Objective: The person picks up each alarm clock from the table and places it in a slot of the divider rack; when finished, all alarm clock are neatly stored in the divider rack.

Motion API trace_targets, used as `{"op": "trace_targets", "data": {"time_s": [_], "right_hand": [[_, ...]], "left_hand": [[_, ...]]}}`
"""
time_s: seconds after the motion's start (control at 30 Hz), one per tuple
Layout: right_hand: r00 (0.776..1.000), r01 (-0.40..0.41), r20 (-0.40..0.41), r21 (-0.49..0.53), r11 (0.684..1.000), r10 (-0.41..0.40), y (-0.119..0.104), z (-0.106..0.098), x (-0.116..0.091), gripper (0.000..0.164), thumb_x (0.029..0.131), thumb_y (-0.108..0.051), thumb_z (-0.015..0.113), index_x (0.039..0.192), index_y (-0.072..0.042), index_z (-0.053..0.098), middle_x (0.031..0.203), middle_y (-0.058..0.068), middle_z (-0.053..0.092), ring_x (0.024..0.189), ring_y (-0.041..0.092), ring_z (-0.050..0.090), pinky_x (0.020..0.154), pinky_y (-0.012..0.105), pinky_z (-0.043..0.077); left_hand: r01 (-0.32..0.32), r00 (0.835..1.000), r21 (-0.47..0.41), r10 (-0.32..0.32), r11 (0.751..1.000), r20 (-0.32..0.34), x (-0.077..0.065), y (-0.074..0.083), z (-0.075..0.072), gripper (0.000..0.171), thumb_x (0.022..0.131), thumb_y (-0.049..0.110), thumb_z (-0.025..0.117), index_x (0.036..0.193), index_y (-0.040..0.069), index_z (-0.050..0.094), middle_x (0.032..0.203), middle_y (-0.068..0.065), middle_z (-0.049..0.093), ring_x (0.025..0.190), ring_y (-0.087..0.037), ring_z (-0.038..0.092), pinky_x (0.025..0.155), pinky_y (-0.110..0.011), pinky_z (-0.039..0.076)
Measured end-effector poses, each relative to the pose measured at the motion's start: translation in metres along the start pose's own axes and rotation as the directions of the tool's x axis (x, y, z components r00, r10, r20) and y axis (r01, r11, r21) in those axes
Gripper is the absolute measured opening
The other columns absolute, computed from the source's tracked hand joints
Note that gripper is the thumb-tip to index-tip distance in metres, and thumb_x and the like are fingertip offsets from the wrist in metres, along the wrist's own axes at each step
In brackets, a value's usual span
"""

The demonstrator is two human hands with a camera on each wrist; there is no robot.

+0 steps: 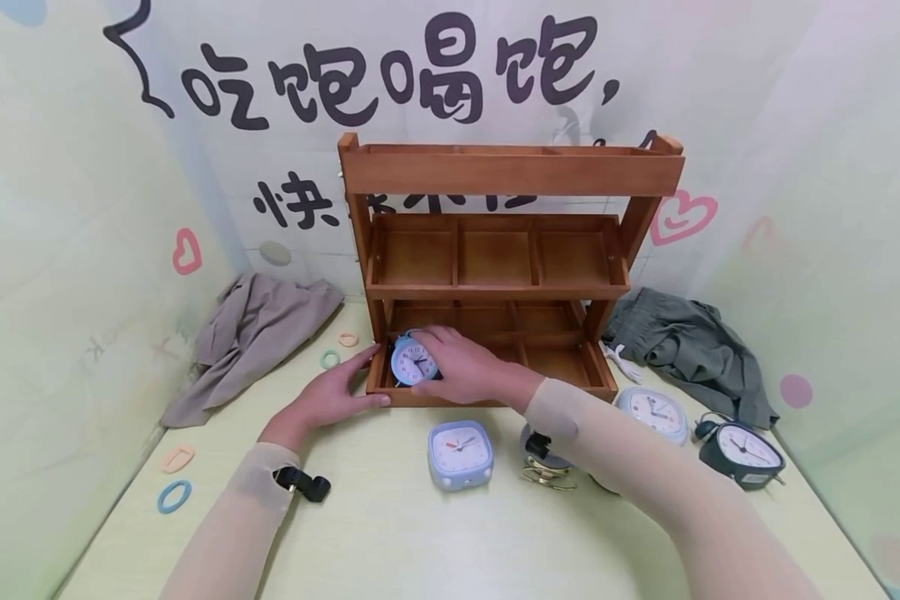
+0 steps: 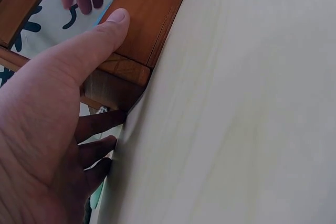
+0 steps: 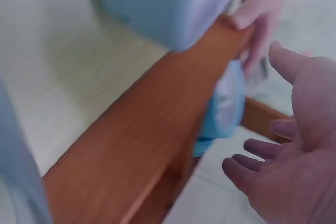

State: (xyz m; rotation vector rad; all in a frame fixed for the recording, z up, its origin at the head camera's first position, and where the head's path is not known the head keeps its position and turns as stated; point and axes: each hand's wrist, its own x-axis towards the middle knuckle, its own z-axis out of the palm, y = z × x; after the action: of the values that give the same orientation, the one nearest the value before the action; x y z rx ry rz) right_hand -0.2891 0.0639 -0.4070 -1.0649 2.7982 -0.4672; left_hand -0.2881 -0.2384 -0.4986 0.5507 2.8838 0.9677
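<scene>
A small light-blue twin-bell alarm clock (image 1: 411, 362) stands in the bottom-left compartment of a brown wooden shelf (image 1: 510, 172). My right hand (image 1: 465, 367) is beside the clock's right side; in the right wrist view its fingers (image 3: 262, 149) are spread loosely, apart from the blue clock (image 3: 236, 98). At the shelf's lower left corner is my left hand (image 1: 330, 393). Its thumb (image 2: 107, 32) rests on the front board, and the other fingers extend along the side. A lavender square clock (image 1: 460, 454) sits on the table in front of the shelf.
At the right are a pale oval clock (image 1: 652, 414) and a dark green alarm clock (image 1: 740, 452). Another clock (image 1: 547, 473) is partly hidden under my right forearm. Grey-brown cloth (image 1: 258, 342) and dark green cloth (image 1: 682, 358) flank the shelf. Several rings, one blue (image 1: 174, 497), lie left.
</scene>
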Motion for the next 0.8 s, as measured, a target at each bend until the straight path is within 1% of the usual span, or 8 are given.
{"op": "trace_targets", "data": {"time_s": [0.13,0.27,0.4,0.5,0.57,0.7,0.8], "right_hand": [[0.996,0.083,0.034,0.026,0.996,-0.084,-0.009,-0.013,-0.029,0.095,0.102,-0.060,0.077,0.174,-0.012,0.037,0.176,0.013,0.039,0.161,0.032,0.039,0.129,0.050,0.040],[0.986,0.120,0.105,0.062,0.991,-0.126,-0.016,-0.019,-0.057,0.095,0.100,-0.063,0.078,0.172,-0.012,0.042,0.174,0.010,0.044,0.159,0.030,0.043,0.127,0.050,0.042],[0.981,0.096,0.161,0.082,0.992,-0.108,-0.018,-0.015,-0.080,0.100,0.096,-0.066,0.080,0.173,-0.016,0.041,0.174,0.007,0.044,0.156,0.026,0.047,0.125,0.049,0.045],[0.981,0.078,0.169,0.086,0.993,-0.092,-0.016,-0.007,-0.093,0.103,0.094,-0.066,0.084,0.173,-0.017,0.041,0.174,0.006,0.045,0.156,0.028,0.048,0.125,0.050,0.045],[0.982,0.066,0.169,0.094,0.993,-0.081,-0.015,-0.002,-0.100,0.104,0.093,-0.063,0.086,0.173,-0.015,0.042,0.173,0.007,0.046,0.155,0.028,0.049,0.124,0.050,0.046],[0.984,0.031,0.174,0.089,0.995,-0.047,-0.012,0.010,-0.110,0.106,0.091,-0.062,0.089,0.173,-0.013,0.042,0.171,0.010,0.048,0.155,0.031,0.050,0.124,0.050,0.046],[0.983,0.012,0.179,0.076,0.997,-0.025,-0.010,0.018,-0.114,0.109,0.091,-0.061,0.089,0.173,-0.012,0.040,0.172,0.014,0.047,0.156,0.033,0.048,0.124,0.052,0.046]], "left_hand": [[0.000,1.000,0.004,0.000,1.000,0.000,0.001,0.000,0.000,0.111,0.088,0.079,0.080,0.178,0.037,0.029,0.175,-0.013,0.045,0.155,-0.046,0.048,0.121,-0.073,0.040],[0.000,1.000,-0.003,0.000,1.000,-0.002,0.001,0.000,0.001,0.111,0.088,0.078,0.081,0.178,0.038,0.030,0.175,-0.013,0.045,0.156,-0.047,0.046,0.121,-0.074,0.039],[0.000,1.000,0.001,0.000,1.000,-0.008,0.001,-0.001,0.001,0.111,0.088,0.077,0.081,0.178,0.037,0.030,0.174,-0.014,0.045,0.156,-0.048,0.046,0.122,-0.073,0.039],[0.005,1.000,0.005,-0.005,1.000,-0.004,0.001,-0.001,0.001,0.112,0.088,0.078,0.081,0.178,0.036,0.029,0.175,-0.015,0.044,0.157,-0.047,0.045,0.123,-0.072,0.038],[0.009,1.000,0.000,-0.009,1.000,0.000,0.000,0.000,0.000,0.112,0.088,0.077,0.082,0.178,0.035,0.030,0.175,-0.014,0.043,0.158,-0.046,0.044,0.123,-0.072,0.038],[0.006,1.000,-0.006,-0.006,1.000,0.002,-0.001,0.003,0.000,0.112,0.088,0.075,0.083,0.178,0.034,0.029,0.176,-0.014,0.043,0.159,-0.046,0.042,0.124,-0.071,0.037],[0.000,1.000,-0.004,0.000,1.000,0.000,-0.001,0.003,0.000,0.112,0.089,0.074,0.082,0.178,0.034,0.029,0.176,-0.015,0.042,0.158,-0.047,0.042,0.124,-0.071,0.036]]}}
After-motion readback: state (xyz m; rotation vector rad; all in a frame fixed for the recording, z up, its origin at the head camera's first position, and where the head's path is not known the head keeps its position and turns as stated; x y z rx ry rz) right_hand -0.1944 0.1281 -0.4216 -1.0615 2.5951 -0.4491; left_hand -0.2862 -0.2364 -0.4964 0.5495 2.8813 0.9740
